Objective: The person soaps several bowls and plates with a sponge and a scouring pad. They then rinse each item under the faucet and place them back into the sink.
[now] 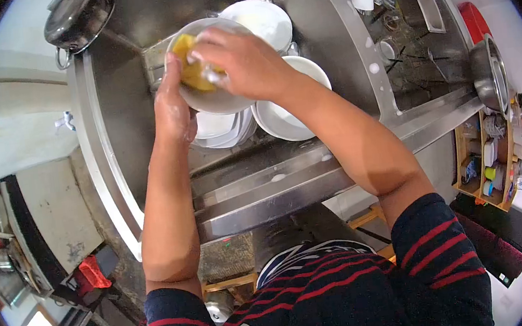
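Note:
Over the steel sink, my left hand (pixel 173 105) grips the left rim of a white bowl (pixel 229 101), thumb on its edge. Inside the bowl, the fingers of my right hand (pixel 237 60) are wrapped round a yellow sponge (pixel 197 71), with some white foam on them; the fingers are slightly blurred. Below the bowl lies a stack of white square plates (pixel 226 135), partly hidden by it. Another white bowl (pixel 288 122) rests to the right, partly under my right forearm. A white round plate (pixel 269 25) sits farther back, with foamy water in it.
A dark metal pot (pixel 77 20) stands at the sink's back left corner. The steel front edge (pixel 277 199) crosses below my forearms. On the right, a second basin holds a metal tray (pixel 426 5); a steel bowl (pixel 487 72) sits on its outer rim.

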